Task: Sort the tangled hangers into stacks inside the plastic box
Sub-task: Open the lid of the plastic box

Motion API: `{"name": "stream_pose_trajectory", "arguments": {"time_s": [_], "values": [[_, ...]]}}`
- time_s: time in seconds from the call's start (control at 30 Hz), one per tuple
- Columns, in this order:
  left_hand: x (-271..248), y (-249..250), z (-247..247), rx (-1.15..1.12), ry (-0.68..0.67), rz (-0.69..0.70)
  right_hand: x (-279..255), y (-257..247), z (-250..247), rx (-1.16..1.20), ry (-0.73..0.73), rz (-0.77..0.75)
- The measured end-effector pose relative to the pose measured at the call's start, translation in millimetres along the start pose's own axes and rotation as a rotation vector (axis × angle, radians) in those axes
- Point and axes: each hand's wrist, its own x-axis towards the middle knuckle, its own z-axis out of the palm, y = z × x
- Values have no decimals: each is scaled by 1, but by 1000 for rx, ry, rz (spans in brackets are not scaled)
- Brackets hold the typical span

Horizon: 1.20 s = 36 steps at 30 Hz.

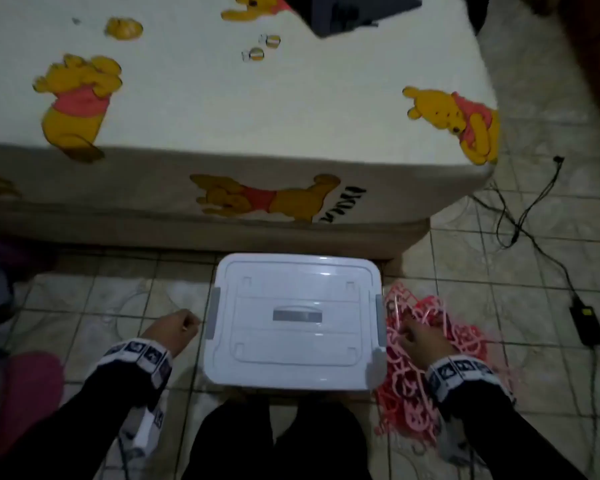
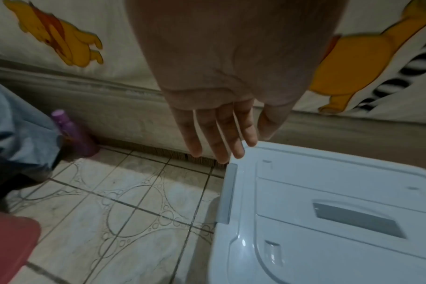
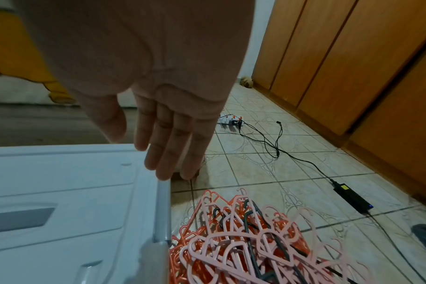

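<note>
- Head view: plastic box (image 1: 293, 323) sits lid-on on the tiled floor (image 1: 118, 306), btwn both hands, just in front of the bed (image 1: 222, 109). Tangled hangers (image 1: 440, 344) are heaped on the floor touching the box's right side; none are in the box yet.
- Left hand (image 2: 221, 123): fingers straight, slightly spread, holding nothing, tips near the lid's left-rear corner by the left latch (image 2: 227, 194).
- Right hand (image 3: 163, 134): fingers straight, empty, above the right latch (image 3: 162, 209) and hanger heap.
- Risks, my guess: the latches look closed, so pulling the lid w/o releasing both could drag the box. The heap presses the right latch, so hooks may snag the fingers. Lifting one hanger may drag the whole clump.
- Count: 1 box, 1 lid, 2 side latches, 1 heap; hangers too tangled to count, in pink, orange-red and a few dark ones.
- Also 1 power adapter (image 1: 586, 323) w/ cable nearby.
</note>
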Motion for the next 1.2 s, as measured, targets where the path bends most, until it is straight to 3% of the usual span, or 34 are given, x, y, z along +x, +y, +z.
{"name": "stream_pose_trajectory", "arguments": {"time_s": [0.43,0.63,0.8,1.03,1.2], "values": [[173,-16,73,-120,131,-95,175,24,67,303,253,85],[215,-8,63,-280,172,5,222,27,47,288,267,-58],[229,-5,62,-312,125,42,236,29,36,297,197,-56],[220,-6,68,-207,223,20,215,19,49,334,322,-28],[203,-18,67,-363,264,-1,194,12,55,320,339,15]]}}
